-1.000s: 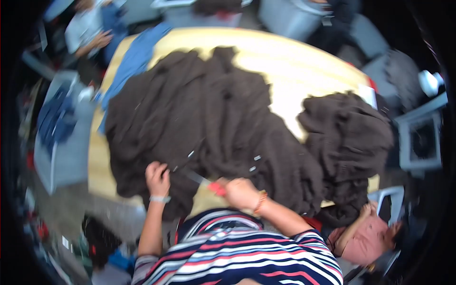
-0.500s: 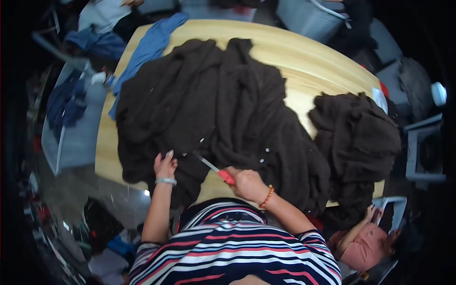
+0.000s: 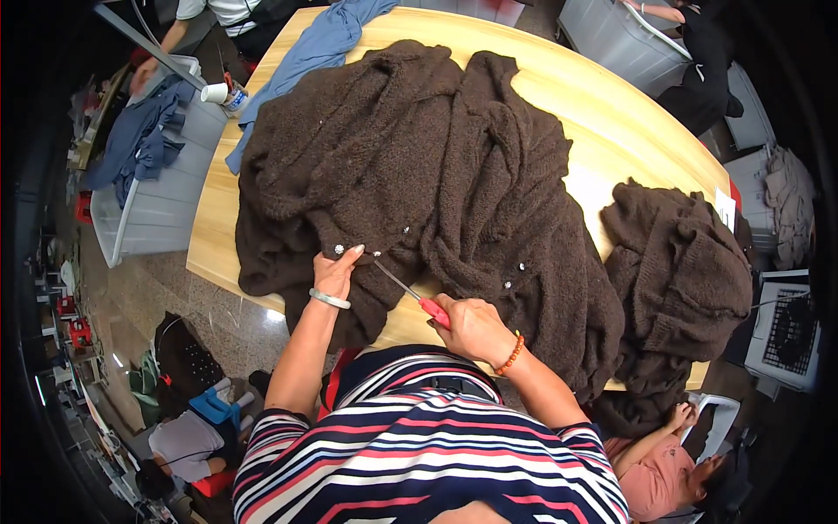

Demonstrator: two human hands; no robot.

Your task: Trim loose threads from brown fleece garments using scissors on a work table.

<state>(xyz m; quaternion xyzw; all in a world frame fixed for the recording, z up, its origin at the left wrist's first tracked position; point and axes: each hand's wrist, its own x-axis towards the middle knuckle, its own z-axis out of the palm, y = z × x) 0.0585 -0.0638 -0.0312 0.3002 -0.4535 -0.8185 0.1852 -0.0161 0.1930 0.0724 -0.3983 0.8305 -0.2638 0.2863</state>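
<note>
A large dark brown fuzzy knit garment point(image 3: 367, 157) lies heaped over the table in front of me. My left hand point(image 3: 336, 272) is closed on its near edge, thumb on top, beside a shiny round button point(image 3: 339, 250). My right hand point(image 3: 476, 327) grips a tool with a red handle point(image 3: 434, 312) and a thin metal shaft point(image 3: 397, 281); its exact kind I cannot tell. The shaft's tip is close to a small shiny button point(image 3: 377, 254) just right of my left thumb. More shiny buttons point(image 3: 508, 285) dot the knit further right.
Another brown knit pile point(image 3: 676, 271) hangs over the right of the wooden table point(image 3: 602, 113). Blue cloth point(image 3: 301, 65) drapes the far left edge. Grey bins point(image 3: 144, 218) stand around, a paper cup point(image 3: 214, 93) near the left one. A person in pink point(image 3: 655, 480) sits at lower right; others work nearby.
The whole view has shifted, so the table sits further up and right. Against the garment, the tool's tip has come left toward the button by my left thumb; my left hand keeps its place.
</note>
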